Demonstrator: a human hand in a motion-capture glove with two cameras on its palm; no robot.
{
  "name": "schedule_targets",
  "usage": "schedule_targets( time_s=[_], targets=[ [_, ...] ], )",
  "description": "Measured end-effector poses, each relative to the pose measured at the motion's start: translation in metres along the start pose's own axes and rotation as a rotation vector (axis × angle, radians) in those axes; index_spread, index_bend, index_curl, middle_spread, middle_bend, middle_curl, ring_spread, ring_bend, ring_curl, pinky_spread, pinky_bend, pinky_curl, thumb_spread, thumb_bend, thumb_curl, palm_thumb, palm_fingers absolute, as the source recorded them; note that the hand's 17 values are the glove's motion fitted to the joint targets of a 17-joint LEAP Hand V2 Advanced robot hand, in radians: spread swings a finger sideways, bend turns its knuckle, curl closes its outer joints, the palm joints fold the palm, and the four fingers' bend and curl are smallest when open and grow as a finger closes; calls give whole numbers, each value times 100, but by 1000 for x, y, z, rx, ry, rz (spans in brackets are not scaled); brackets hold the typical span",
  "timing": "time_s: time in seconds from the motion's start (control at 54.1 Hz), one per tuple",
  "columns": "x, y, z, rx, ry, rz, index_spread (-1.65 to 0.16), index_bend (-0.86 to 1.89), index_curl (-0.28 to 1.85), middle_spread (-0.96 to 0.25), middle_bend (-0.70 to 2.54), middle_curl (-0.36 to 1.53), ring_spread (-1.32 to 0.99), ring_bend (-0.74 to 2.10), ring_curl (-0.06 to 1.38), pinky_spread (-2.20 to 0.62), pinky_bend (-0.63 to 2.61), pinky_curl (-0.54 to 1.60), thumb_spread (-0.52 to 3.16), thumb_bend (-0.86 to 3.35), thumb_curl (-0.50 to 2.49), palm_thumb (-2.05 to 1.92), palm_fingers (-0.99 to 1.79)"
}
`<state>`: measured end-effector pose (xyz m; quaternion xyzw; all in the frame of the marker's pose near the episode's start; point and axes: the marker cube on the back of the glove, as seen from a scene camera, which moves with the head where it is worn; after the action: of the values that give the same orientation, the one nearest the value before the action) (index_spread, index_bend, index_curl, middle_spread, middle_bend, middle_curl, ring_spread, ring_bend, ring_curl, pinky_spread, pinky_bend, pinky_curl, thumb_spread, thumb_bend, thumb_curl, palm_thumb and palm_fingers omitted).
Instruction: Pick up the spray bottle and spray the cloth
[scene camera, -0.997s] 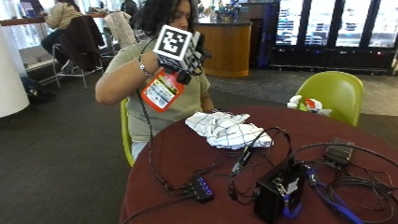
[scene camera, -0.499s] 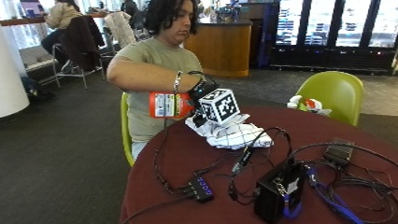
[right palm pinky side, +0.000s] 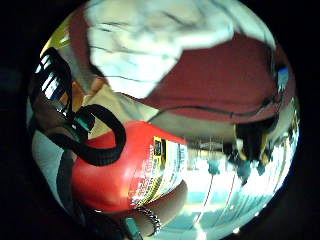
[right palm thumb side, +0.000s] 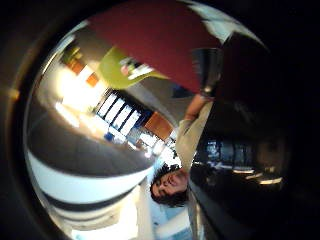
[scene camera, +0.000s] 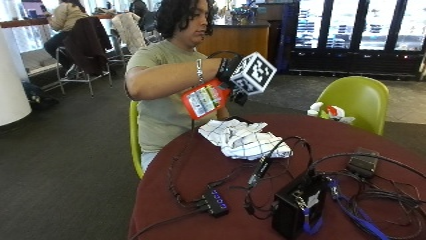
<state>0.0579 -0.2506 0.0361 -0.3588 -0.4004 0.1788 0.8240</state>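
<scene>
The right hand (scene camera: 229, 75) has its fingers curled round the red plastic bottle (scene camera: 203, 98), held tilted in the air just above the cloth (scene camera: 243, 139), so the pick-up looks done and spraying is the step in hand. Next I'd judge it needs the nozzle aimed down and the trigger squeezed. The cloth is a crumpled white check fabric lying on the round maroon counter (scene camera: 200, 210).

A printed label is seen on the red spray bottle (right palm pinky side: 127, 170) held in the right hand (scene camera: 229, 75), but no word or number can be read.
</scene>
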Motion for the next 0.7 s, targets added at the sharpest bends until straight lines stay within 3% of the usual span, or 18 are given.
schedule_targets(
  time_s=[0.259, 0.388, 0.462, 0.702],
  targets=[
    [-88, -24, -7, 416, -46, -528, -26, 17, 56, -16, 62, 57, -13, 69, 48, -17, 50, 41, 87, -2, 79, 105, 129],
    [-127, -65, 5, 555, -276, -833, -26, 17, 56, -15, 62, 58, -13, 69, 48, -17, 50, 41, 85, -2, 80, 104, 129],
    [-132, -94, 10, 645, -311, -907, -25, 17, 56, -15, 62, 58, -13, 70, 48, -17, 50, 41, 84, -2, 80, 104, 129],
    [-149, -149, 53, 581, -289, -1016, -26, 18, 57, -15, 61, 58, -13, 71, 48, -17, 50, 41, 80, -2, 81, 103, 130]
  ],
)
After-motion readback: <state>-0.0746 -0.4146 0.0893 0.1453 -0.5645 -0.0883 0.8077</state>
